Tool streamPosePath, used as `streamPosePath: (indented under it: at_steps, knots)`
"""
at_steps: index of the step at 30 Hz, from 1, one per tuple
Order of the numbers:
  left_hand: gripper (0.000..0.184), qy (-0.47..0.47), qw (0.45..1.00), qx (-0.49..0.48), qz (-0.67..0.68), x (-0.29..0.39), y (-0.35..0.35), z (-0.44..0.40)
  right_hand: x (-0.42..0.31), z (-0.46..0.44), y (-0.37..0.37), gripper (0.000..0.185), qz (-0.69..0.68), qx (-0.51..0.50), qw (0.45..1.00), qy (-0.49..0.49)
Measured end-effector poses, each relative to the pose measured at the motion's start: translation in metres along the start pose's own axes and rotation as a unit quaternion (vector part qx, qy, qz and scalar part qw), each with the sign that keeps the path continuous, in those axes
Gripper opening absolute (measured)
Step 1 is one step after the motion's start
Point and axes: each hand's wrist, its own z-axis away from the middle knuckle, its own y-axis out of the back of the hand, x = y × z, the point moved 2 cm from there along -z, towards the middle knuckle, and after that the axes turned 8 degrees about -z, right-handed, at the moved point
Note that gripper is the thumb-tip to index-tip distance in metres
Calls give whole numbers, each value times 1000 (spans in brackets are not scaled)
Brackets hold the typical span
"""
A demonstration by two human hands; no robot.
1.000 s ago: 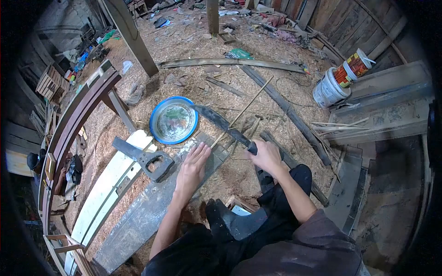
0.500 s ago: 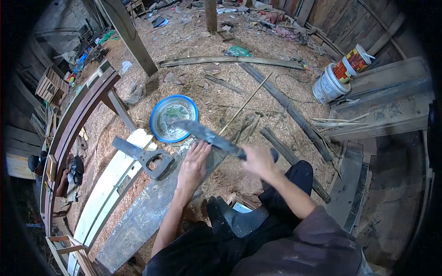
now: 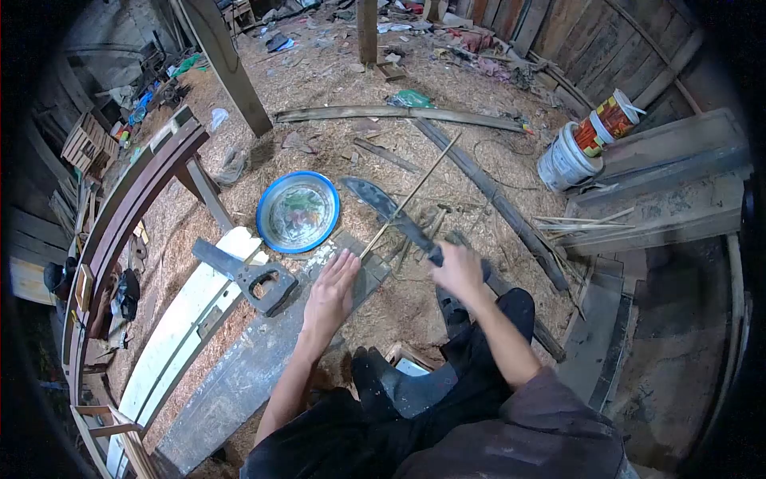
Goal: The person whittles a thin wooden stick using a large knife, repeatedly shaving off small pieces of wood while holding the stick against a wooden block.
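Observation:
My right hand [image 3: 459, 275] is closed round the dark handle of a machete [image 3: 372, 196], whose long blade points forward and left. In the view, the blade crosses a thin wooden stick [image 3: 427, 172]; whether they touch I cannot tell. My left hand [image 3: 331, 289] rests at the forward end of a worn grey plank [image 3: 231, 391]. Its fingers press together over the stick's near end, partly hiding it. A handsaw [image 3: 271, 289] lies left of this hand, across a white curved wooden piece [image 3: 179, 351] and the plank's edge.
A blue-rimmed basin [image 3: 258, 214] stands just beyond the plank. Long dark beams [image 3: 503, 195] and loose sticks lie on the shavings-covered floor. Curved brown woodwork [image 3: 120, 215] rises at left, near a post [image 3: 227, 76]. White buckets [image 3: 568, 156] lean at right beside a wooden ledge [image 3: 654, 211].
The machete has swung forward and to the right, from over my left fingers to across the stick. My right hand has shifted slightly; the left hand stays at the plank's end.

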Motion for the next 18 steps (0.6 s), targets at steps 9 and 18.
streamPosePath:
  at_steps: [9,18]
  knots:
    - [49,-12,1000,13,-8,-3,-3,0,-11,2,16,20,-2,-99,993,63]
    - [46,-1,1000,23,2,-1,-2,-1,-15,4,-1,39,-139,-18,990,-20]
